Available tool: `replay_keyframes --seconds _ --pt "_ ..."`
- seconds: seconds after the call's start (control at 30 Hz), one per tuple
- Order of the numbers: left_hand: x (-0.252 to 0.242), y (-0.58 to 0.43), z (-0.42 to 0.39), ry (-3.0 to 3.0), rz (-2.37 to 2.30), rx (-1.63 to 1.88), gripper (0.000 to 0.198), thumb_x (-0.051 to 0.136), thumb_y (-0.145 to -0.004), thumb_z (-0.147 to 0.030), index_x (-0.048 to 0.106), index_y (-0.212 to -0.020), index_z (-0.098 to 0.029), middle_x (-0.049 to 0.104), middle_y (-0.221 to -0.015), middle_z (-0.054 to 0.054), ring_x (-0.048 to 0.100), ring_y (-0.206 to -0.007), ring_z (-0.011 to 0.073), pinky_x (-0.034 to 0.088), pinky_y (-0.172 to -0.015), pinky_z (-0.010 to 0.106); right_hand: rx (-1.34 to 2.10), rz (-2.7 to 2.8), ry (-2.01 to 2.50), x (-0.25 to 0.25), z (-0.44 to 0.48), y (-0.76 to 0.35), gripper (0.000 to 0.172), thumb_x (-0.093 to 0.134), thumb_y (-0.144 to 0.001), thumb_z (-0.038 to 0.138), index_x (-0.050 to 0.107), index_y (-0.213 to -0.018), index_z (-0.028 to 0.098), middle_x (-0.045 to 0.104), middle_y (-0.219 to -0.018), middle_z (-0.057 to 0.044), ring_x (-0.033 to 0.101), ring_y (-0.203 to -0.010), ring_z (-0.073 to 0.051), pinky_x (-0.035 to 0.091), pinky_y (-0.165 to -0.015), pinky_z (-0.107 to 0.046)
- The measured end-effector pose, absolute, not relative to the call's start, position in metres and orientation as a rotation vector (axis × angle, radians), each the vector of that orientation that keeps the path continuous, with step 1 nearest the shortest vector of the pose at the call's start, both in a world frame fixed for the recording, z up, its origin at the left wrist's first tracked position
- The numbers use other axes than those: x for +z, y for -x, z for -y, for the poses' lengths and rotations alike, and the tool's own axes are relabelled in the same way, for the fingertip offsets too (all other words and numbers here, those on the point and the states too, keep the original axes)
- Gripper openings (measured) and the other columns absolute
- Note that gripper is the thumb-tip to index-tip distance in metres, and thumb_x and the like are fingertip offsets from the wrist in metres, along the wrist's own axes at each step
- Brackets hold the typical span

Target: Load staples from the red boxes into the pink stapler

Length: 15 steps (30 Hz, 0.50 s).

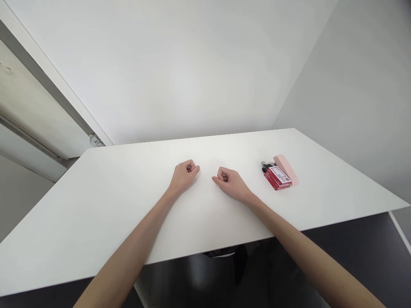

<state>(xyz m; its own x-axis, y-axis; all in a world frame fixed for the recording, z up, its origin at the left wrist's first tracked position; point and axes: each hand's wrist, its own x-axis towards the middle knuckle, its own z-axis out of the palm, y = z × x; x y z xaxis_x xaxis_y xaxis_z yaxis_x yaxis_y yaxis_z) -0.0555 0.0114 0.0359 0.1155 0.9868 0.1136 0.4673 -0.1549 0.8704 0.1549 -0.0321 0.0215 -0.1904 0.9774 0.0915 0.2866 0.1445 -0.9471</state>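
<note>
Head view: left hand [185, 176] and right hand [231, 184] curl into fists mid-frame; right of centre, the red-and-white box [277, 178] looks light, stiff, best gripped by its sides.

You're facing a pale wall [180, 77], grey wall [359, 94] to your right, white table [96, 205] before you, dark floor [180, 278] below.

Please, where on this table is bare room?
Bare: the table from the left hand to the left edge, and beyond both hands to the far edge. Crowded: right of the right hand, around the red box, pink object and dark item.
</note>
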Motion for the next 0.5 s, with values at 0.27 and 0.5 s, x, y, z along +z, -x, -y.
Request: replay_keyframes --seconds 0.27,0.5 --pt "0.036 0.056 -0.008 -1.700 -1.414 0.966 0.031 0.059 -0.081 -0.031 0.033 -0.066 -0.022 0.037 -0.063 -0.005 0.028 -0.058 0.0100 0.024 -0.057 0.026 0.746 1.831 1.316 0.019 0.101 -0.209 0.039 0.058 -0.098 0.034 0.032 -0.071 0.024 0.038 -0.066 0.005 0.033 -0.060 -0.013 0.031 -0.058 -0.029" --pt "0.035 0.056 -0.008 -1.717 -1.419 0.954 0.030 0.058 -0.080 -0.029 0.032 -0.066 -0.022 0.036 -0.062 -0.005 0.028 -0.059 0.0101 0.023 -0.056 0.026 0.128 1.732 1.263 0.029 0.140 -0.278 0.009 0.064 -0.096 0.024 0.056 -0.091 0.025 0.062 -0.095 -0.004 0.058 -0.084 -0.020 0.048 -0.076 -0.036"
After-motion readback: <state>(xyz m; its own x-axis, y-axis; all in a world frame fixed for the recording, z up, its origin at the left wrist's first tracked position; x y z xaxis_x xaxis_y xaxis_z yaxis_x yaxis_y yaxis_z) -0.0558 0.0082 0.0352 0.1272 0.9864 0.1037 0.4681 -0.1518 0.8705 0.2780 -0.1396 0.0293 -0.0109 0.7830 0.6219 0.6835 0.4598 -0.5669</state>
